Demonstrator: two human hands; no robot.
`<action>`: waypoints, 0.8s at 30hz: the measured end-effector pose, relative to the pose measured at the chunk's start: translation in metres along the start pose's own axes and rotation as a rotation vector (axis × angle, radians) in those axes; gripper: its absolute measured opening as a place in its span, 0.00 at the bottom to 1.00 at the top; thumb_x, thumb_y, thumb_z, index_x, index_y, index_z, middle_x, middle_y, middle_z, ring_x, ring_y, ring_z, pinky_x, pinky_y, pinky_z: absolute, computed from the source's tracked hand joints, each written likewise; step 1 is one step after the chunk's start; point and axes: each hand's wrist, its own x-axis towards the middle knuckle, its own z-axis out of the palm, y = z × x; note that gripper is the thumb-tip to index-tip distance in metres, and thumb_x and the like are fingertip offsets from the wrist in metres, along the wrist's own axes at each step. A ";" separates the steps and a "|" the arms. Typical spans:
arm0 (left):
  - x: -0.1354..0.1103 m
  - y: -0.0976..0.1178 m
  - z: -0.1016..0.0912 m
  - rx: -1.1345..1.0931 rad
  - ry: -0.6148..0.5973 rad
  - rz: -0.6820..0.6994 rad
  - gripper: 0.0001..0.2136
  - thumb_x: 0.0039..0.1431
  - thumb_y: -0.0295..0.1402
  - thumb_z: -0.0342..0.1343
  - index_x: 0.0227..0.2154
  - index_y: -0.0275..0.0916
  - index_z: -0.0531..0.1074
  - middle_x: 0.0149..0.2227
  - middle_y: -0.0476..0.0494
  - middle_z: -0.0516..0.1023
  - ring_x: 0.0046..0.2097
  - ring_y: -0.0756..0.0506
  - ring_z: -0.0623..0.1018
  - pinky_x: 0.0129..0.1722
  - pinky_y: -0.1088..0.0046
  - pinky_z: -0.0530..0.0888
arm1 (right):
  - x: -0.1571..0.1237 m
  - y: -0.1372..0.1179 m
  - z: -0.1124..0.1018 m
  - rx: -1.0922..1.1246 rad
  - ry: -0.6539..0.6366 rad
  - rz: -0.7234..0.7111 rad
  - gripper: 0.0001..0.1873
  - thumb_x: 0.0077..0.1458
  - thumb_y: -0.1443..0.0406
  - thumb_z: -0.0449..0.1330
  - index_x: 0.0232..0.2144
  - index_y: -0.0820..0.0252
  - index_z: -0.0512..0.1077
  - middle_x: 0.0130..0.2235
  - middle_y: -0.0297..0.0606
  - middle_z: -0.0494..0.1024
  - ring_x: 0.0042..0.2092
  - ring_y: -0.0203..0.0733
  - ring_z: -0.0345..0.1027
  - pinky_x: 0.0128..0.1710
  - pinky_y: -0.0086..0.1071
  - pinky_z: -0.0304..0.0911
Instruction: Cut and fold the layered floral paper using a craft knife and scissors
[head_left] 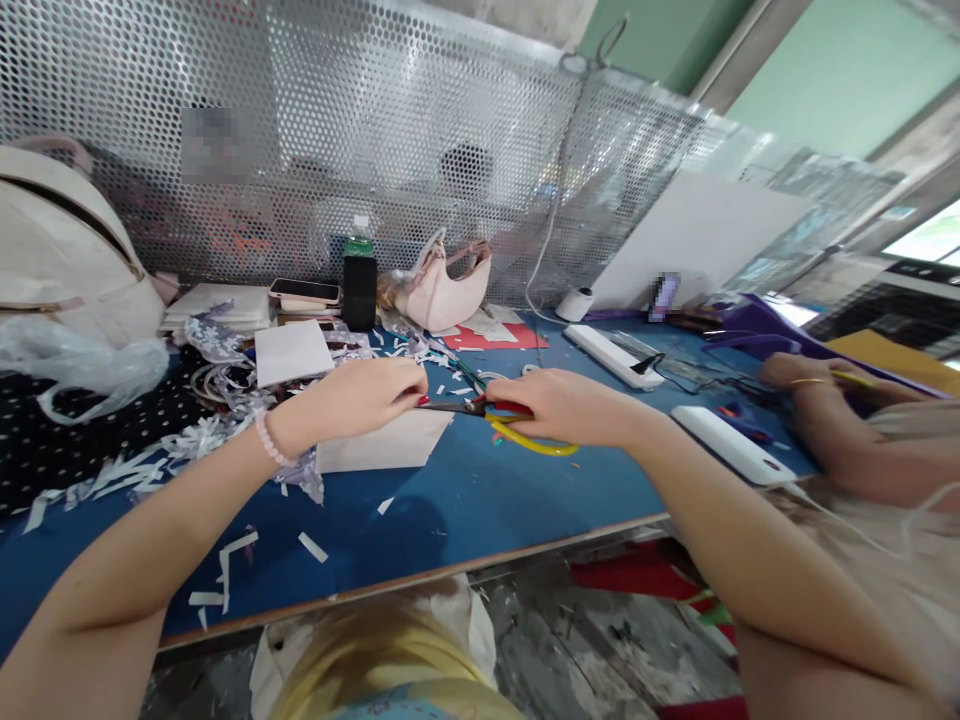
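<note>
at a blue worktable, the right hand grips yellow-handled scissors, while the left hand pinches thin white paper, apparently at its edge; light, floppy stuff, best held near the cut.

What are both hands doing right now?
Left hand: closed, pinching the white paper.
Right hand: closed on the yellow-handled scissors.
</note>
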 end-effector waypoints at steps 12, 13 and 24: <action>0.003 -0.002 0.002 0.035 0.024 0.068 0.09 0.69 0.29 0.48 0.34 0.37 0.72 0.34 0.44 0.74 0.38 0.44 0.74 0.39 0.68 0.68 | 0.003 0.000 -0.001 0.002 0.030 -0.014 0.09 0.61 0.58 0.56 0.34 0.57 0.67 0.26 0.36 0.72 0.28 0.39 0.61 0.27 0.29 0.44; 0.003 -0.002 0.003 0.045 0.027 0.080 0.10 0.69 0.29 0.47 0.34 0.37 0.72 0.34 0.44 0.74 0.37 0.44 0.74 0.39 0.68 0.68 | 0.002 0.000 -0.001 -0.001 0.033 -0.014 0.09 0.61 0.58 0.56 0.34 0.57 0.68 0.26 0.36 0.72 0.28 0.39 0.61 0.27 0.29 0.43; 0.007 0.002 0.000 0.102 0.021 0.072 0.12 0.71 0.30 0.43 0.34 0.36 0.70 0.34 0.43 0.74 0.34 0.45 0.72 0.36 0.68 0.67 | -0.003 0.002 0.005 -0.030 0.083 -0.031 0.08 0.61 0.59 0.57 0.35 0.57 0.70 0.25 0.35 0.71 0.27 0.38 0.61 0.27 0.28 0.44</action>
